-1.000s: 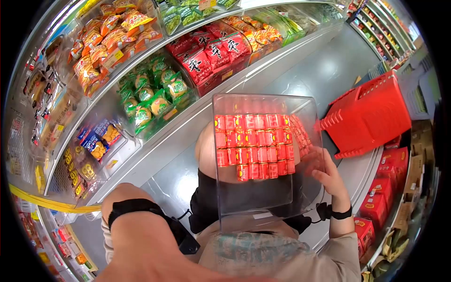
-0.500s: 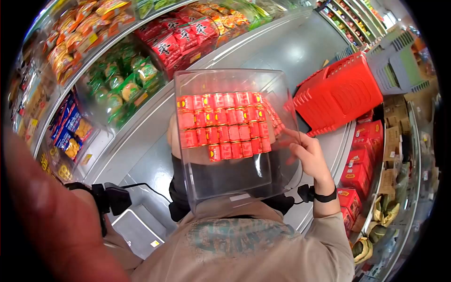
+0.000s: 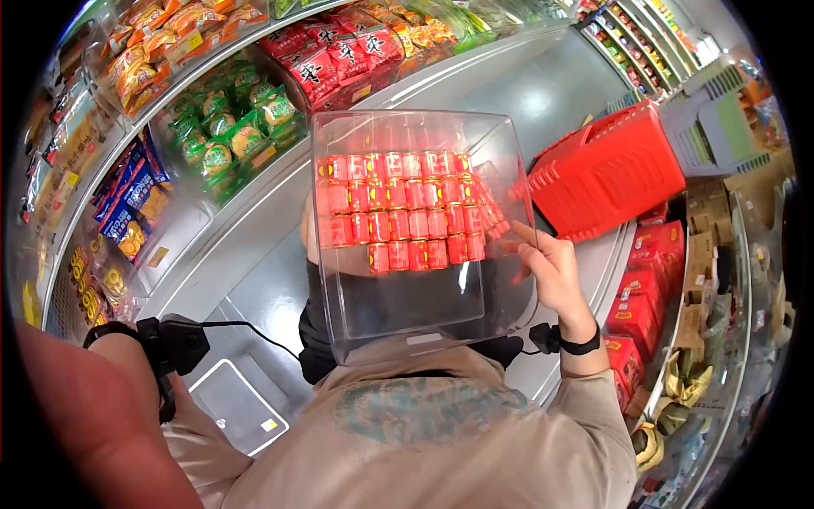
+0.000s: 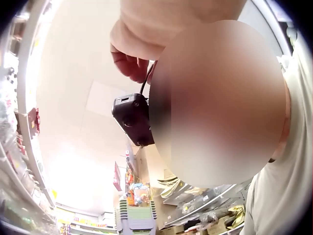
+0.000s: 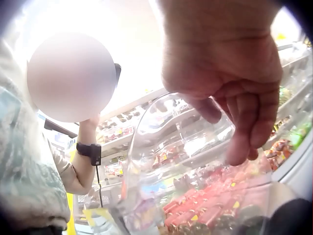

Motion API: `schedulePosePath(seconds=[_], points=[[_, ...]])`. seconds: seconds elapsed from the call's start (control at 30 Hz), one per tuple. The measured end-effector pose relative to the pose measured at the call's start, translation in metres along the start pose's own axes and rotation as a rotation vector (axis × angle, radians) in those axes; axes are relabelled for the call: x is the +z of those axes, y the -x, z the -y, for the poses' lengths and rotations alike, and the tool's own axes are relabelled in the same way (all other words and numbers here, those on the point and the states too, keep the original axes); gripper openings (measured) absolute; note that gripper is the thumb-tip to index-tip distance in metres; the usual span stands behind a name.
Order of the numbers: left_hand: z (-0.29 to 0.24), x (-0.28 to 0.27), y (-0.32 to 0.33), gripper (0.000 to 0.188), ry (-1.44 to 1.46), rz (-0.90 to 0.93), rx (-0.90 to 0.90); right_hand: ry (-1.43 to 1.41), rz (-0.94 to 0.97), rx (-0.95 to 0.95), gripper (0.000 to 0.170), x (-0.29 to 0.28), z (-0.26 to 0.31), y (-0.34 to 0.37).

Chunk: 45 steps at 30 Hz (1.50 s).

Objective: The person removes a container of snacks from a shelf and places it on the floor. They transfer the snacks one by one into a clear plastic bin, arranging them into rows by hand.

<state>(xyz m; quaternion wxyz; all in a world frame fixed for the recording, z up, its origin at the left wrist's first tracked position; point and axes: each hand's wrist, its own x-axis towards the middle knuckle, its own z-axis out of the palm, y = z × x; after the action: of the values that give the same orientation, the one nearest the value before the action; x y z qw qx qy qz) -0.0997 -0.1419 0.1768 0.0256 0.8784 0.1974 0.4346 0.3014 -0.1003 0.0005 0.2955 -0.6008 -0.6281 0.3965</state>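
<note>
A clear plastic bin (image 3: pixel 398 318) rests on the person's lap, tilted, with rows of small red cans (image 3: pixel 415 195) inside. The right hand (image 3: pixel 547 267) is at the bin's right side. In the right wrist view this hand (image 5: pixel 234 93) hangs over the bin (image 5: pixel 146 132), fingers loosely bent, gripping nothing visible. The left hand (image 3: pixel 93 416) is raised close to the head camera, a blurred shape at the lower left. In the left wrist view its curled fingers (image 4: pixel 129 63) are beside a cable and a black device (image 4: pixel 132 117); contact is unclear.
Shelves with green snack packs (image 3: pixel 229 127) and red bags (image 3: pixel 339 51) curve across the upper left. A red basket (image 3: pixel 606 174) stands right of the bin, before grey baskets (image 3: pixel 712 127). Red boxes (image 3: pixel 640 297) line the right shelf. A white-rimmed tray (image 3: pixel 242 407) lies lower left.
The left hand has come up from the lower middle to the far left, close to the lens. The view has shifted, so bin and baskets appear further left. The right hand stays beside the bin.
</note>
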Motion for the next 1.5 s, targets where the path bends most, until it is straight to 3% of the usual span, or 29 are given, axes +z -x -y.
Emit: schedulePosePath(seconds=[0.17,0.27,0.43,0.57,0.6,0.67,0.73,0.8,0.83,0.87,0.93,1.07,1.13,1.17,1.33,1.4,1.5], points=[[-0.009,0.000,-0.003,0.042,-0.086,-0.001,-0.024,-0.158,0.005,0.006,0.037,-0.002,-0.016,-0.026],[-0.005,0.012,-0.011,0.043,-0.108,-0.003,-0.068,0.006,0.082,0.050,0.043,-0.013,-0.009,-0.040],[0.002,0.033,-0.031,0.044,-0.168,0.037,-0.127,-0.048,0.117,-0.008,0.038,-0.017,-0.035,-0.056],[0.015,0.051,-0.043,0.046,-0.166,0.037,-0.227,-0.307,0.109,0.054,0.035,-0.020,-0.058,-0.060],[0.024,0.069,-0.043,0.046,-0.137,0.012,-0.255,-0.161,0.109,-0.078,0.032,-0.021,-0.066,-0.063],[0.042,0.117,-0.037,0.033,0.018,-0.138,-0.264,-0.189,0.091,-0.082,0.032,-0.020,-0.081,-0.061],[0.043,0.137,-0.045,0.023,0.180,-0.238,-0.427,-0.213,0.037,-0.120,0.032,-0.019,-0.078,-0.056],[0.051,0.121,-0.055,0.016,0.570,-0.280,-0.455,-0.209,-0.033,-0.173,0.035,-0.015,-0.081,-0.054],[0.053,0.126,-0.080,0.014,0.853,-0.440,-0.467,-0.207,-0.049,-0.194,0.036,-0.013,-0.085,-0.054],[0.040,0.141,-0.108,0.014,0.707,-0.373,-0.365,-0.202,-0.058,-0.224,0.037,-0.014,-0.088,-0.056],[0.036,0.157,-0.137,0.018,0.842,-0.448,-0.277,-0.212,-0.022,-0.207,0.033,-0.021,-0.083,-0.055],[0.061,0.172,-0.149,0.017,1.071,-0.304,-0.511,-0.265,0.053,-0.196,0.031,-0.031,-0.090,-0.060],[0.069,0.236,-0.173,0.026,1.002,-0.361,-0.642,-0.278,0.086,-0.221,0.032,-0.028,-0.102,-0.064],[0.079,0.253,-0.179,0.027,0.980,-0.271,-0.721,-0.319,0.122,-0.203,0.034,-0.030,-0.102,-0.065],[0.109,0.295,-0.182,0.027,1.303,-0.340,-1.277,-0.382,0.226,-0.209,0.048,-0.026,-0.117,-0.073],[0.118,0.303,-0.182,0.028,1.348,-0.326,-1.368,-0.403,0.289,-0.163,0.051,-0.029,-0.114,-0.077],[0.131,0.315,-0.179,0.028,1.294,-0.347,-1.356,-0.384,0.333,-0.172,0.054,-0.031,-0.114,-0.085]])
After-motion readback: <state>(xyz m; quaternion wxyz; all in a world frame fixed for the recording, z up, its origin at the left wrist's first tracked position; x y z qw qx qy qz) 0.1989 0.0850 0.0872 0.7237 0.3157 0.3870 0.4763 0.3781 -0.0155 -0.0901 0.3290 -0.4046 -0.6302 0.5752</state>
